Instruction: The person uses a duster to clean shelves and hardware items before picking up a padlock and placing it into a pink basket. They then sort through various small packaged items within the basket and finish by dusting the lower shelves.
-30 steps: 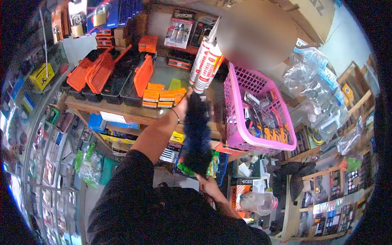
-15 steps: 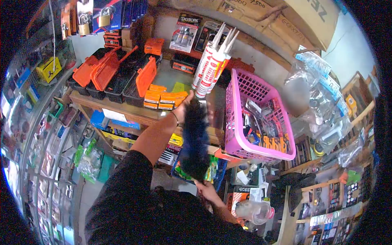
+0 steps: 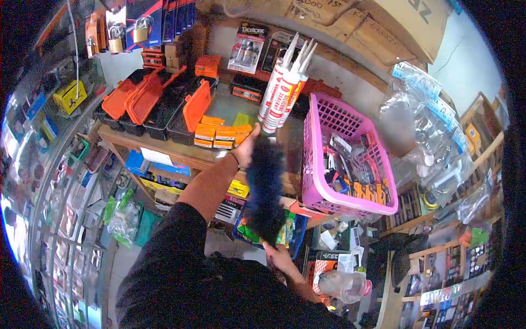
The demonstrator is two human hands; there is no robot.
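A dark, fluffy duster (image 3: 265,189) stretches upright across the middle of the view, blurred along its length. Its lower end is in my right hand (image 3: 280,260), which is closed around it. My left hand (image 3: 246,149) reaches to the front of the glass-topped counter, thumb stretched up right at the foot of the white silicone sealant tubes (image 3: 276,98). The duster hides the other fingers of that hand. Several small orange boxes (image 3: 222,133) sit just left of my left hand. The tubes stand grouped, nozzles up.
A pink plastic basket (image 3: 350,204) of packaged goods stands to the right. Black cases with orange lids (image 3: 143,104) line the counter's left. Below are a blue bin (image 3: 298,236) and a clear plastic jar (image 3: 345,286). Plastic-bagged goods (image 3: 422,120) hang at the right.
The view has shifted slightly. The duster's upper end sits a little lower below the tubes and more to the right. Both hands stay in nearly the same places.
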